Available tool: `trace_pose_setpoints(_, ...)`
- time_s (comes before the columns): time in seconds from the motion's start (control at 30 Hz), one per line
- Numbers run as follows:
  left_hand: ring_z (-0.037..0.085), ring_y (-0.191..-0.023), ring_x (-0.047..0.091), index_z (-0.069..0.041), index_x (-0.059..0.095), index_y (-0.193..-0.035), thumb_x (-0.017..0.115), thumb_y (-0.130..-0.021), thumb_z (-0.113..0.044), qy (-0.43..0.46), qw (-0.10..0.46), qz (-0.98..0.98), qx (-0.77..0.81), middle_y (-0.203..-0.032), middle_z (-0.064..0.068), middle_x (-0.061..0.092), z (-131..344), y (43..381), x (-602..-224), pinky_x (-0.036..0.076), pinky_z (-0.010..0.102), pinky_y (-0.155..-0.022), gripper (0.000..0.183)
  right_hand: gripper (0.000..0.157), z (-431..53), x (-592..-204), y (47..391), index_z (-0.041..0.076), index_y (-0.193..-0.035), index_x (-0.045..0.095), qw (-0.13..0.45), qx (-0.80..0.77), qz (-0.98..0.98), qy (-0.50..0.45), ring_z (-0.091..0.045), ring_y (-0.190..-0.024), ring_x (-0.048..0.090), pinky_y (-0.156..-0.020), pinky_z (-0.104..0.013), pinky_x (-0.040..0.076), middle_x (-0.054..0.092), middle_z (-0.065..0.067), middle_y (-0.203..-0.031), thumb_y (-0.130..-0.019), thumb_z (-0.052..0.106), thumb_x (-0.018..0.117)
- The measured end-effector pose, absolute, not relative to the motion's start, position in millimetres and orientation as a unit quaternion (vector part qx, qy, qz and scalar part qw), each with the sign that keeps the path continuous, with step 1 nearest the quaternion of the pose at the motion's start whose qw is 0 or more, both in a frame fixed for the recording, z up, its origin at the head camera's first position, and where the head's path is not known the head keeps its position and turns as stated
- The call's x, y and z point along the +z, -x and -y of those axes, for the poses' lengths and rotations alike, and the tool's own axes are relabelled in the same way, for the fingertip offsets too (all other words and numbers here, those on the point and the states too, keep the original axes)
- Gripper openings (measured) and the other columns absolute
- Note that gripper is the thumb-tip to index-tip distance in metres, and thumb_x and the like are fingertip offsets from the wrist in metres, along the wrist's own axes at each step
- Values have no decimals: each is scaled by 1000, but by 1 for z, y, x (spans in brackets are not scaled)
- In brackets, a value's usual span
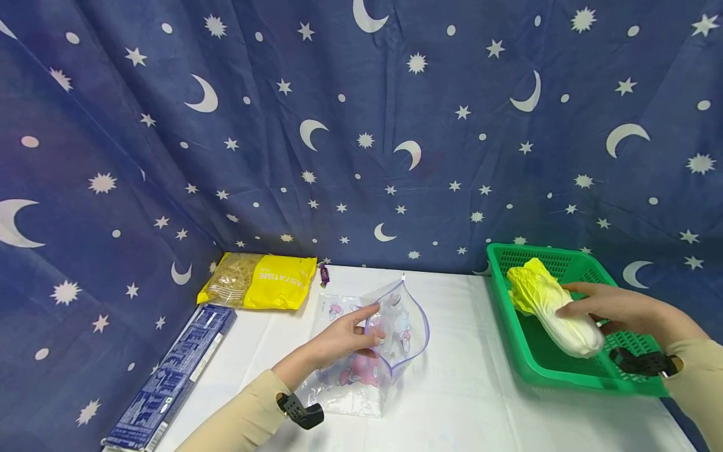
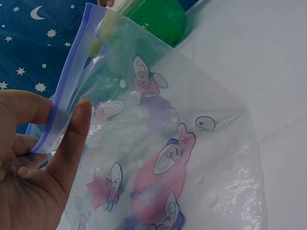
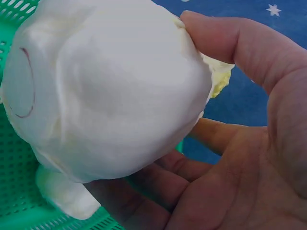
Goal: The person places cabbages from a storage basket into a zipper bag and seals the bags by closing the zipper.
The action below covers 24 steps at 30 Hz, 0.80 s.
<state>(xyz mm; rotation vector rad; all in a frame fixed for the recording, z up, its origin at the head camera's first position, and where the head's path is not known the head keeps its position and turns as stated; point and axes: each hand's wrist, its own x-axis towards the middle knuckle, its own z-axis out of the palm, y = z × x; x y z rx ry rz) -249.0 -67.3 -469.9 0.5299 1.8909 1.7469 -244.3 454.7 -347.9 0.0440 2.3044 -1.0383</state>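
My left hand [image 1: 341, 339] holds a clear zip bag [image 1: 353, 398] by the purple-edged rim, thumb and fingers on either side of it in the left wrist view. Pink cartoon prints cover the plastic [image 2: 158, 177], and the bag's mouth gapes toward the right. Over the green basket [image 1: 531, 370], my right hand [image 1: 632, 311] grips a napa cabbage [image 1: 556, 314] near its white base, the yellow leafy end pointing to the back left. In the right wrist view the pale base [image 3: 124, 91] sits between thumb and fingers. A smaller white piece [image 3: 67, 194] shows beneath it.
A yellow pasta bag [image 1: 277, 279] lies at the back left, with a small purple-wrapped sweet [image 1: 324, 275] beside it. Along the left edge stretches a long blue box [image 1: 175, 376]. A starry blue curtain [image 1: 350, 157] hangs behind the white table [image 1: 452, 402].
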Motion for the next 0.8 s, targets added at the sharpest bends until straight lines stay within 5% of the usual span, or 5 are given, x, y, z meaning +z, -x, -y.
trace_pose_setpoints(0.13,26,-85,73,-5,26,-162,67,-96,-7,-195,255,-692,647,-126,29,65,68,249,-470,62,36,-83,78,98,-457,-343,244,-6,-159,-8,283,-386,-878,-4,-52,-129,43,-91,-54,56,9,-43,-154,-103,35,61)
trace_pose_setpoints(0.23,26,-85,73,-5,26,-162,68,-96,-7,-194,256,-689,650,-127,29,65,67,249,-470,62,37,-83,78,98,-456,-340,244,-4,-160,-10,269,-388,-882,5,-59,-137,29,-95,-56,54,0,-43,-156,-103,35,60)
trace_pose_setpoints(0.5,32,-85,73,-8,27,-162,64,-99,-12,-192,252,-703,637,-125,25,66,66,247,-469,61,37,-86,73,91,-433,-333,242,2,-162,-7,226,-445,-866,41,-34,-123,55,-90,-38,55,20,-36,-158,-104,28,59)
trace_pose_setpoints(0.8,43,-92,72,-9,26,-163,62,-100,-12,-192,259,-699,638,-131,26,64,66,249,-469,61,37,-87,73,88,-383,-331,236,4,-164,7,209,-485,-846,76,-28,-120,56,-90,-42,55,26,-30,-159,-100,23,65)
